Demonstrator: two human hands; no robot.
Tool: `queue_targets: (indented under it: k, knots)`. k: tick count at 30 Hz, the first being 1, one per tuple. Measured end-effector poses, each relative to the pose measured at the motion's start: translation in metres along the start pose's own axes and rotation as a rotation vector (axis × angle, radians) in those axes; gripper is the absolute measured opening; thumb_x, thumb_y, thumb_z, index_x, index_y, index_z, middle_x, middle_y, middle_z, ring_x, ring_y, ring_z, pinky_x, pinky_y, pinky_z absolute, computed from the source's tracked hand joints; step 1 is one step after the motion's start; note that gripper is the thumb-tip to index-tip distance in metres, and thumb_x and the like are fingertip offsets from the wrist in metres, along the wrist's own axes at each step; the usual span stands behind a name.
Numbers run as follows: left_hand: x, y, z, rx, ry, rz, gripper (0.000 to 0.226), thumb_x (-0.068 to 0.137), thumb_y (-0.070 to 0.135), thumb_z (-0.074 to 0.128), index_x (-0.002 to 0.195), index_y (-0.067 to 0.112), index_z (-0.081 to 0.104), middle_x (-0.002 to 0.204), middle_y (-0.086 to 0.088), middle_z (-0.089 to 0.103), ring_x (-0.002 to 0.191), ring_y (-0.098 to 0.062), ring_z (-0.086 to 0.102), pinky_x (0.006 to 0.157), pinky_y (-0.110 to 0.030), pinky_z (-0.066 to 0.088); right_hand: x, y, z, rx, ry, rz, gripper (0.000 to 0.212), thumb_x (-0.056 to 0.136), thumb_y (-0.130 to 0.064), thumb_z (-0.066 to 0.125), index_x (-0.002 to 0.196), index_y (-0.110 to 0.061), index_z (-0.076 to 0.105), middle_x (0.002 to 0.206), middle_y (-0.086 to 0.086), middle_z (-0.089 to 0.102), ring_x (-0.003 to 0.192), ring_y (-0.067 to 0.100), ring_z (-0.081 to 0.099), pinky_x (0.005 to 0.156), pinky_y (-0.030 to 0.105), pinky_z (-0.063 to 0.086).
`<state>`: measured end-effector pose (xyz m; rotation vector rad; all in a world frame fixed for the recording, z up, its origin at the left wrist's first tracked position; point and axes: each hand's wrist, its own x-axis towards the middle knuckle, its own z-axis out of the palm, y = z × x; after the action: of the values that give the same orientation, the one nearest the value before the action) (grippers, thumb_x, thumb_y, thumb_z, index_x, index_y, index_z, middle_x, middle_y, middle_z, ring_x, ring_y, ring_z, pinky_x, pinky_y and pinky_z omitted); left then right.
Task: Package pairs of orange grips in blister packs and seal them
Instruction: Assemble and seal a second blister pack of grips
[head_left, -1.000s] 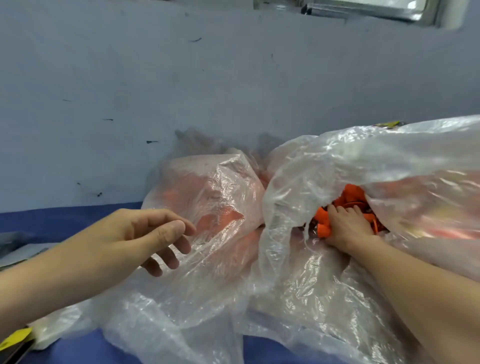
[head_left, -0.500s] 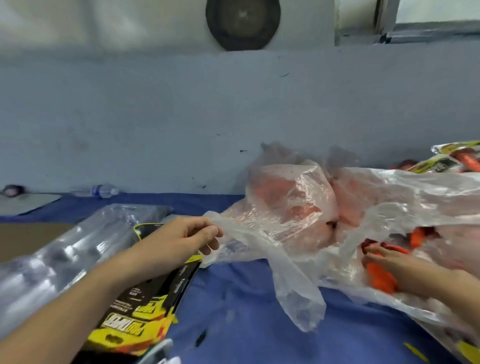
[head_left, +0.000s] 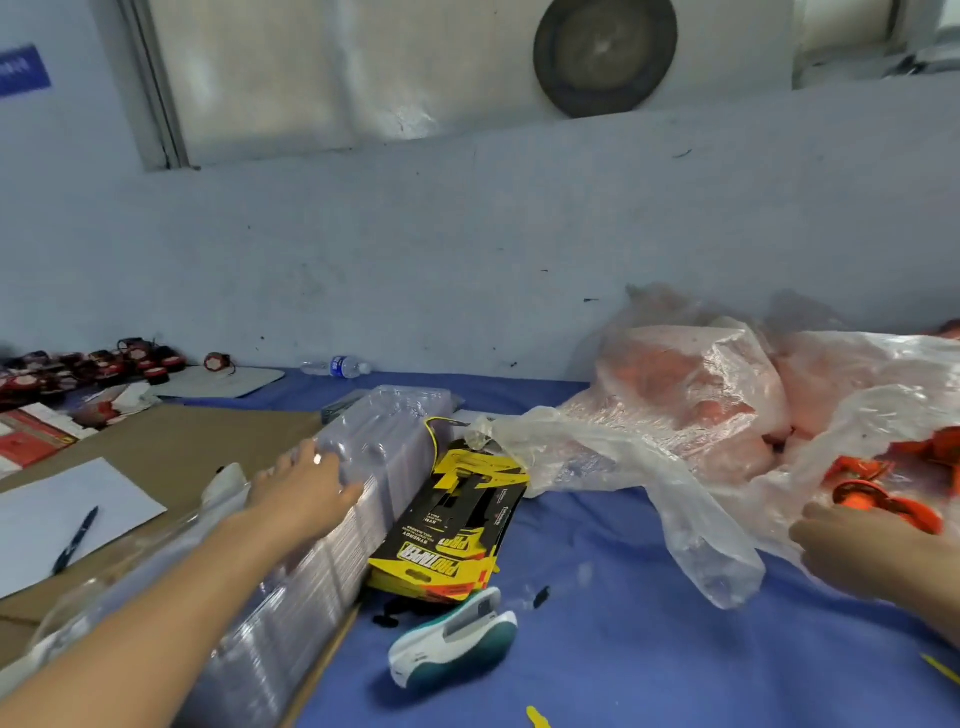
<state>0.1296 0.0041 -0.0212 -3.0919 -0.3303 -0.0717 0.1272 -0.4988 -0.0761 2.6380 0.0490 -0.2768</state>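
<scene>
— Fingers (head_left: 317, 462) of your left hand (head_left: 306, 491)?
— Spread flat, resting on the stack of clear blister packs (head_left: 384, 431).
— And your right hand (head_left: 872, 551)?
— Just beside the orange grips (head_left: 883, 504) in the plastic bag (head_left: 675, 415); whether its fingers hold one, I cannot tell. Yellow cards (head_left: 452, 525) and a stapler (head_left: 454, 636) lie between on the blue worktop (head_left: 597, 545).

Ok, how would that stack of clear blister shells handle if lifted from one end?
Probably light for its bulk: the blister shells are thin clear plastic. The long nested stack looks loose, so it may sag or fan apart. Its glossy top likely slips under the flat left hand.
</scene>
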Motion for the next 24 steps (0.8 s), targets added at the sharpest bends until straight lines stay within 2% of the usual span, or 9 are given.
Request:
queue_targets:
  k: [1, 3, 5, 7, 10, 13, 17, 21, 24]
  knots:
    - [-0.002, -0.002, -0.001, -0.022, 0.007, -0.005, 0.053, 0.1, 0.051, 0.033, 0.145, 0.024, 0.036, 0.151, -0.011, 0.024, 0.136, -0.033, 0.034, 0.108, -0.046, 0.032, -0.007, -0.002, -0.015, 0.034, 0.075, -0.037, 0.032, 0.095, -0.026, 0.039, 0.122, -0.024, 0.057, 0.123, -0.004, 0.056, 0.11, 0.016, 0.058, 0.085, 0.028, 0.047]
    - [-0.007, -0.006, -0.004, -0.044, 0.008, -0.034, 0.052, 0.1, 0.049, 0.031, 0.143, 0.021, 0.037, 0.148, -0.014, 0.027, 0.133, -0.034, 0.035, 0.106, -0.046, 0.034, -0.026, -0.032, -0.046, 0.144, -0.026, -0.093, 0.023, 0.095, -0.033, 0.043, 0.104, -0.024, 0.061, 0.103, -0.006, 0.062, 0.087, 0.017, 0.057, 0.075, 0.025, 0.044]
    - [-0.017, -0.014, -0.006, 0.0, -0.01, -0.069, 0.053, 0.1, 0.05, 0.032, 0.142, 0.019, 0.038, 0.145, -0.014, 0.033, 0.132, -0.032, 0.035, 0.105, -0.044, 0.035, -0.047, -0.068, -0.084, 0.201, -0.039, -0.155, 0.026, 0.095, -0.04, 0.044, 0.078, -0.023, 0.052, 0.076, -0.008, 0.05, 0.07, 0.015, 0.048, 0.062, 0.025, 0.038]
    - [-0.029, -0.023, -0.005, 0.06, 0.021, -0.099, 0.054, 0.099, 0.052, 0.035, 0.142, 0.019, 0.038, 0.143, -0.012, 0.036, 0.132, -0.03, 0.035, 0.103, -0.042, 0.035, -0.068, -0.118, -0.119, 0.246, 0.063, -0.236, 0.034, 0.097, -0.04, 0.042, 0.069, -0.021, 0.045, 0.071, -0.005, 0.043, 0.062, 0.015, 0.043, 0.052, 0.027, 0.031]
    - [-0.045, -0.038, -0.003, 0.062, 0.071, -0.105, 0.049, 0.099, 0.047, 0.038, 0.134, 0.015, 0.048, 0.138, -0.011, 0.042, 0.128, -0.029, 0.04, 0.098, -0.039, 0.039, -0.084, -0.193, -0.153, 0.419, 0.343, -0.438, 0.031, 0.098, -0.043, 0.04, 0.114, -0.023, 0.057, 0.108, 0.002, 0.059, 0.094, 0.026, 0.058, 0.065, 0.033, 0.044]
    - [-0.057, -0.044, 0.005, -0.036, 0.007, -0.062, 0.047, 0.099, 0.047, 0.037, 0.119, 0.012, 0.059, 0.139, -0.013, 0.046, 0.132, -0.03, 0.038, 0.098, -0.039, 0.042, -0.096, -0.265, -0.17, 0.681, 0.405, -0.632, 0.058, 0.101, -0.042, 0.04, 0.152, -0.022, 0.021, 0.154, 0.0, 0.031, 0.132, 0.029, 0.043, 0.096, 0.044, 0.043]
    - [-0.067, -0.046, 0.011, -0.003, 0.076, -0.038, 0.042, 0.1, 0.046, 0.033, 0.121, 0.018, 0.057, 0.133, -0.005, 0.05, 0.132, -0.028, 0.037, 0.097, -0.04, 0.04, -0.105, -0.335, -0.167, 0.838, 0.316, -0.743, 0.076, 0.1, -0.035, 0.044, 0.156, -0.015, -0.004, 0.164, 0.0, -0.005, 0.148, 0.026, 0.016, 0.114, 0.04, 0.027]
    - [-0.065, -0.048, 0.002, -0.004, 0.174, -0.024, 0.033, 0.099, 0.036, 0.038, 0.097, 0.016, 0.064, 0.109, -0.008, 0.066, 0.116, -0.027, 0.052, 0.09, -0.037, 0.041, -0.111, -0.361, -0.159, 0.892, 0.336, -0.77, 0.078, 0.101, -0.029, 0.045, 0.154, -0.006, -0.008, 0.162, 0.008, -0.017, 0.151, 0.023, 0.0, 0.12, 0.038, 0.019]
    - [-0.059, -0.047, -0.01, 0.008, 0.223, 0.0, 0.033, 0.098, 0.033, 0.04, 0.093, 0.015, 0.067, 0.097, -0.009, 0.069, 0.108, -0.026, 0.058, 0.094, -0.039, 0.039, -0.109, -0.359, -0.162, 0.921, 0.388, -0.757, 0.078, 0.101, -0.025, 0.044, 0.154, -0.006, -0.009, 0.162, 0.009, -0.018, 0.15, 0.023, 0.002, 0.12, 0.035, 0.018]
